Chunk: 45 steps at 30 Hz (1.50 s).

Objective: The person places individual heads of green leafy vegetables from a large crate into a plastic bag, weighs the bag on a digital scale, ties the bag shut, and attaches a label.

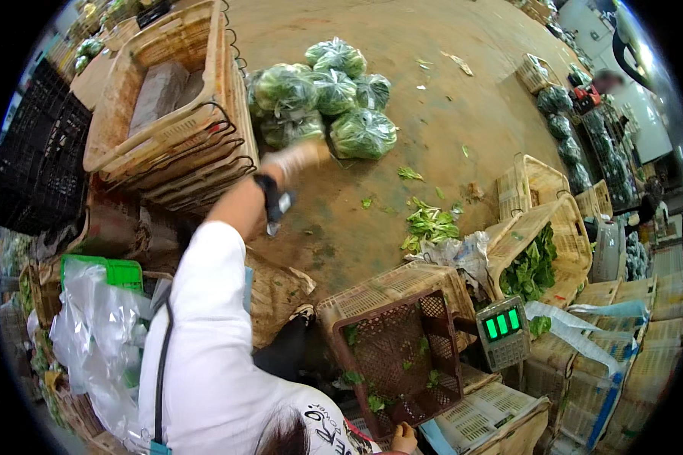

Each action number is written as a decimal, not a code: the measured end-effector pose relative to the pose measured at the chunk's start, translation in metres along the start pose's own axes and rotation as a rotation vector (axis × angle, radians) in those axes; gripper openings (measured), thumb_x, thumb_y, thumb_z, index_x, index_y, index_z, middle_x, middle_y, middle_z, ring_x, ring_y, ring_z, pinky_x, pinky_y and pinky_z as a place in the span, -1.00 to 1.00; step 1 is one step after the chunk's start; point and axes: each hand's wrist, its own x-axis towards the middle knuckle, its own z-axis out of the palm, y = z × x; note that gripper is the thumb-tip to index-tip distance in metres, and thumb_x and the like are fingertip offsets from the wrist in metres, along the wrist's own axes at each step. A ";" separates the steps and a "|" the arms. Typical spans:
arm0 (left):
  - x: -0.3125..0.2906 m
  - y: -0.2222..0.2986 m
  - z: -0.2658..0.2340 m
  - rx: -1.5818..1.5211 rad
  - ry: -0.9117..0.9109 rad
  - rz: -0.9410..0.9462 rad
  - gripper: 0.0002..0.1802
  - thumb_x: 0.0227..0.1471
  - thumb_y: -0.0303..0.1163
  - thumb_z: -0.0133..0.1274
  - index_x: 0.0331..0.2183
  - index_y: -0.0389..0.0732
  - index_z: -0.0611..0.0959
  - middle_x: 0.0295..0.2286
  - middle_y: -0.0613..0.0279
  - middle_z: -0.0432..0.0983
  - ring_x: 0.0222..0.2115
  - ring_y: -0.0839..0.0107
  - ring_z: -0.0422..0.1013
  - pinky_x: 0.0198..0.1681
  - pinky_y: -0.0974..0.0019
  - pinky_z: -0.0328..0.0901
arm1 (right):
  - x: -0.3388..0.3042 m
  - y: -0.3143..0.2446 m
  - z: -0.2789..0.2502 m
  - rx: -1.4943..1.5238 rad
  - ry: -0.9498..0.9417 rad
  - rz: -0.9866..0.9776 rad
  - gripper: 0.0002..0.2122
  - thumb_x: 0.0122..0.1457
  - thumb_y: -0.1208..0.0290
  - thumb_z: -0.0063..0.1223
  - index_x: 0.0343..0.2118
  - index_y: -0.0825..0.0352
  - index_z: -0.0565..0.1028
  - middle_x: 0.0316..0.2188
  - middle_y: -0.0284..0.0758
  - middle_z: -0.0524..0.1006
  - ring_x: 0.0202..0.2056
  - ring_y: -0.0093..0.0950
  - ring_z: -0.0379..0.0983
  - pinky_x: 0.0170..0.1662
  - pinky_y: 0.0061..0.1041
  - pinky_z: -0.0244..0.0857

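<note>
Bagged greens (332, 92) sit in a rounded heap on the floor (463, 129), just beyond your left hand (303, 158). Their thin, clear plastic is glossy and wrinkled, pulled into ball-like bundles, with pale and mid-green leaves showing through.

Left of that hand, stacked beige crates (205, 152) are rigid plastic, scuffed and stained, with dark wire loops along their sides. Near your right hand (404, 438), a brown crate (391, 349) has perforated lattice walls and leaf scraps stuck inside. Ahead of that hand and to its right, a boxy grey scale display (502, 334) glows green. Limp loose greens (430, 225) lie on the stained floor between your two hands, farther out.

Your left hand is smeared by motion, so you cannot tell how far it is open, whether it touches the nearest bag, or whether it grips anything. Your right hand is cut off by the lower edge; its visible fingers are at the brown crate's rim, their hold unclear. The rearmost bundles are partly hidden behind others.
</note>
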 end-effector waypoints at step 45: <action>-0.652 0.207 -0.104 0.360 1.111 -1.078 -0.77 -0.12 -0.33 -0.14 -0.42 -0.15 0.58 -0.43 0.04 0.50 -0.36 0.07 0.41 -0.30 0.10 0.29 | -0.037 0.049 -0.007 0.208 0.029 -0.924 -0.81 0.06 0.39 -0.04 -0.34 0.39 0.50 -0.46 -0.16 0.53 -0.44 -0.37 0.48 -0.37 -0.46 0.31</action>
